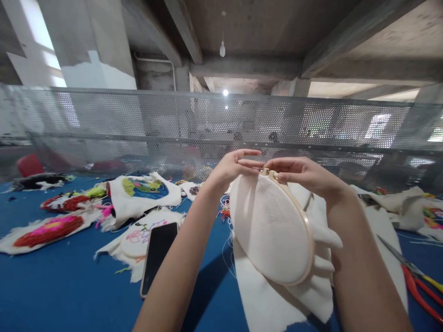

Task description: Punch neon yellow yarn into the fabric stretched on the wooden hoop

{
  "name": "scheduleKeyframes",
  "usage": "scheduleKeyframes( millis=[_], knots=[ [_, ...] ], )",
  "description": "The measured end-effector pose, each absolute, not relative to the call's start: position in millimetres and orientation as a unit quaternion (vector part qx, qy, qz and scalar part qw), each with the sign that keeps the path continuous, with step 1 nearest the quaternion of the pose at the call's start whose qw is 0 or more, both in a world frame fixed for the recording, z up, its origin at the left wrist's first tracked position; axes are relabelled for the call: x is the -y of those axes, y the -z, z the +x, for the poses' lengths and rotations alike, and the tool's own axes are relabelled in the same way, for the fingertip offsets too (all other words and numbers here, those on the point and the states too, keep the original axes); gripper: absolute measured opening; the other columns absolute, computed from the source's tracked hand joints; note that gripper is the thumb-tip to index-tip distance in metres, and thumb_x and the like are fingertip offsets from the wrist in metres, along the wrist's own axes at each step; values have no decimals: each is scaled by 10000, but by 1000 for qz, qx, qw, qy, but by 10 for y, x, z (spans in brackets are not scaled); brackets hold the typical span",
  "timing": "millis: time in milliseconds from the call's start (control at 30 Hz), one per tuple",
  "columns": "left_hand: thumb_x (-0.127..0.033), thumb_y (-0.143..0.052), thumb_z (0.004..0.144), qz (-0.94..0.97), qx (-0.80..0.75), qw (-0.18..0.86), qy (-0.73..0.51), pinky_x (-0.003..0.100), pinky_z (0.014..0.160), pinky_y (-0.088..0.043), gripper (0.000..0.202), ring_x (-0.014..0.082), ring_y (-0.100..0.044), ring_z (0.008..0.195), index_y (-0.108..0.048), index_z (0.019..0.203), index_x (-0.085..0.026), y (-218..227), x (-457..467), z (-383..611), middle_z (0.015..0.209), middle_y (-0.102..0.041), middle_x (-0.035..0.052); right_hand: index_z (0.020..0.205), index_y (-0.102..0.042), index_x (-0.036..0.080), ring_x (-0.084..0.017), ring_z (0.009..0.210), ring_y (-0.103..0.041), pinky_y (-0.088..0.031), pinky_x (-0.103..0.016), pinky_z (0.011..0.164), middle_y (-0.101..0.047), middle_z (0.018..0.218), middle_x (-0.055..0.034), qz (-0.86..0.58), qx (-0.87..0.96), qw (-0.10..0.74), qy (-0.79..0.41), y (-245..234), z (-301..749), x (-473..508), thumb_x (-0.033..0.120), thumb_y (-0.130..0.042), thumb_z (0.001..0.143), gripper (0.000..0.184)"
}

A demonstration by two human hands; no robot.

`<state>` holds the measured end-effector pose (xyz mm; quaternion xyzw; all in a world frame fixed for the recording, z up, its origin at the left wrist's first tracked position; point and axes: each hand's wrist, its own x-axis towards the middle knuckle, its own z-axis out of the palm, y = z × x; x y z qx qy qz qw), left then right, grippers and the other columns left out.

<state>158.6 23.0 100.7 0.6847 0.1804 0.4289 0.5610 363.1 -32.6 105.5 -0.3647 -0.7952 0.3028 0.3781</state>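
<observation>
Embroidery hoop (307,226): below the fingertips, white cloth (273,226) stretched across it, long axis slanting down and rightward from its clasp (266,171).
Left hand (237,166): at the hoop's top, fingers extended; cannot tell whether they pinch.
Right hand (301,173): thumb and fingertips pinching the hoop's clasp.
Nearer hand: neither clearly.

We are in what looks like an embroidery workshop: stitched cloth pieces (51,230), loose yarn (107,211), scissors (409,278) and a hooped white fabric (273,230) share our blue table (51,290), with a perforated metal screen (104,115) beyond. Above us run bare concrete beams (353,39), a plain bulb (222,49) hanging below.
</observation>
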Motion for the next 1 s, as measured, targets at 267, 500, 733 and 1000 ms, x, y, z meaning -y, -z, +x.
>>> scheduleKeyframes(
  millis=[267,500,733,1000],
  knots=[
    [-13,-718,615,716,-154,552,-398,389,864,-441,537,199,-658,857,-588,1118,-149,-1016,-304,1484,959,-718,112,1065,-648,265,-182,912,-562,-452,-329,791,-634,1017,-35,-367,799,369,-301,-1063,3622,328,356,-644,766,312],
    [-20,-724,610,706,-142,560,-410,406,890,-433,544,213,-658,877,-589,1122,-144,-989,-359,1482,990,-704,122,1066,-651,275,-169,898,-563,-451,-314,785,-636,1025,-24,-370,797,373,-297,-1062,3624,327,350,-643,767,308],
    [66,-626,605,721,-134,563,-381,370,891,-434,569,200,-630,940,-559,1140,-117,-1002,-337,1496,1075,-661,139,1066,-635,242,-168,883,-556,-443,-304,779,-623,1004,-36,-364,803,364,-300,-1095,3598,390,357,-625,784,305],
    [-105,-563,782,723,-163,510,-437,327,841,-433,360,145,-624,793,-550,1141,-120,-991,-221,1624,903,-694,97,1071,-617,237,-185,912,-541,-440,-315,771,-601,1023,-52,-362,814,353,-286,-1095,3609,410,385,-600,798,311]
  ],
)
